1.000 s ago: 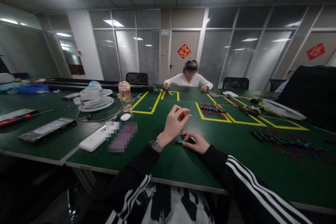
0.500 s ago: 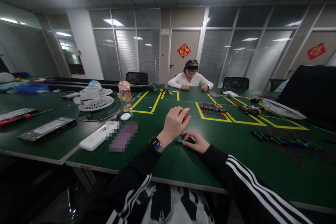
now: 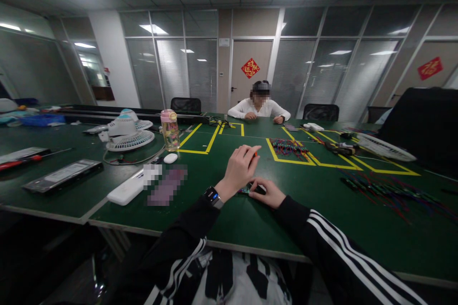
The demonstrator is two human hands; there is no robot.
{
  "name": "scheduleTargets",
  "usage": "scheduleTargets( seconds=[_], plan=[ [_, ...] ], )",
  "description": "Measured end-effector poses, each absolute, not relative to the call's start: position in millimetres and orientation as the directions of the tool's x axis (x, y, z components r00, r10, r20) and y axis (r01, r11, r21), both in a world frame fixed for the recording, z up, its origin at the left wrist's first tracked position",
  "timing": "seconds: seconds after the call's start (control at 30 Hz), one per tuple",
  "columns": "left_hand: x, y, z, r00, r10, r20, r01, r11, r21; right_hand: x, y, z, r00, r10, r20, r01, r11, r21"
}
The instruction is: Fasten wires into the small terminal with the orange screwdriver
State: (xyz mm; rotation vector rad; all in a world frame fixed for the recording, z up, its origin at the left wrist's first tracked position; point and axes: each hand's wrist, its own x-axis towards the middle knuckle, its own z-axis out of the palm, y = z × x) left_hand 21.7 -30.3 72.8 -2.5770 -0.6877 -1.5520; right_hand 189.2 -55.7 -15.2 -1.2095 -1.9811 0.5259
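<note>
My left hand [image 3: 240,167], with a watch on its wrist, is raised over the green table. Its fingers curl around an upright tool-like object [image 3: 255,155], of which only a little orange shows; the rest is hidden. Just below, my right hand [image 3: 267,192] rests on the table, thumb and fingers closed on a small green circuit board [image 3: 244,191]. Something dark, perhaps a part of the board, lies under the right fingers. The spot where the left hand's object meets the board cannot be made out.
Wired circuit boards [image 3: 393,193] lie to the right, and another bundle [image 3: 288,147] sits inside yellow tape [image 3: 293,162]. On the left are a white fan [image 3: 129,136], a bottle [image 3: 170,131], a white power strip-like bar [image 3: 127,188] and a metal-cased drive [image 3: 64,175]. A person [image 3: 259,105] sits opposite.
My left hand has turned slightly, and less of the orange object shows between its fingers. The right hand stays in place on the circuit board.
</note>
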Motion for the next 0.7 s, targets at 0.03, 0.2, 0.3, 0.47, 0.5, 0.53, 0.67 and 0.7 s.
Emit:
scheduleTargets(
  seconds=[0.03, 0.2, 0.3, 0.47, 0.5, 0.53, 0.67, 0.7],
  plan=[
    [22, -30, 73, 0.387, 0.374, 0.843, 0.345, -0.907, 0.243, 189, -56, -15, -0.278, 0.882, 0.38, 0.58, 0.469, -0.666],
    [25, -25, 74, 0.339, 0.516, 0.787, 0.061, -0.847, 0.529, 190, -54, -17, -0.279, 0.875, 0.395, 0.574, 0.482, -0.662],
    [24, -24, 76, 0.286, 0.57, 0.77, 0.077, -0.815, 0.575, 191, -54, -18, -0.284, 0.877, 0.388, 0.571, 0.48, -0.666],
    [23, -23, 76, 0.191, 0.645, 0.74, 0.116, -0.763, 0.636, 191, -54, -17, -0.29, 0.878, 0.382, 0.556, 0.479, -0.679],
    [24, -22, 76, 0.203, 0.666, 0.718, 0.062, -0.741, 0.669, 191, -54, -17, -0.289, 0.878, 0.382, 0.554, 0.478, -0.681],
    [24, -21, 75, 0.229, 0.684, 0.693, -0.008, -0.71, 0.704, 191, -54, -17, -0.289, 0.878, 0.381, 0.553, 0.478, -0.682],
    [25, -18, 74, 0.286, 0.686, 0.669, -0.132, -0.663, 0.737, 191, -53, -18, -0.293, 0.874, 0.388, 0.554, 0.486, -0.676],
    [25, -19, 74, 0.265, 0.668, 0.696, -0.098, -0.699, 0.708, 191, -53, -19, -0.292, 0.872, 0.392, 0.555, 0.489, -0.674]
  ],
)
